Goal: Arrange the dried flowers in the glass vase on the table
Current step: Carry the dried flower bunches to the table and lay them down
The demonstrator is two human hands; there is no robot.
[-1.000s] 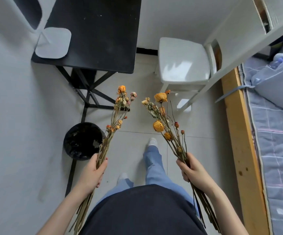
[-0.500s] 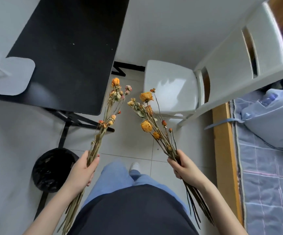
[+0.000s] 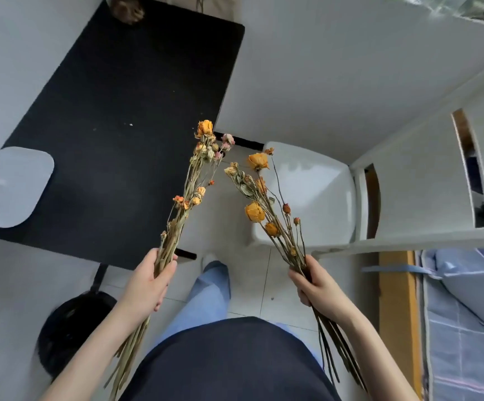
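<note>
Head view caught the left hand point(image 3: 148, 280) and right hand point(image 3: 314, 283) each clamped on thin dried orange flower bunches point(image 3: 190, 180), carrying them toward the black rectangular table point(image 3: 113, 117) at eleven o'clock; finding the vase seemed next.

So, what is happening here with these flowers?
A person stands by a black table, holding a bunch of dried flowers in each of the hands. The left hand grips the paler bunch; the right hand grips the bunch with bigger orange blooms. No glass vase can be made out in this view, and no flowers are placed yet.

The black tabletop point(image 3: 125, 117) lay mostly bare ahead; a white stand base point(image 3: 9, 186) occupied its left edge, and a white chair point(image 3: 316, 195) stood to the right.
</note>
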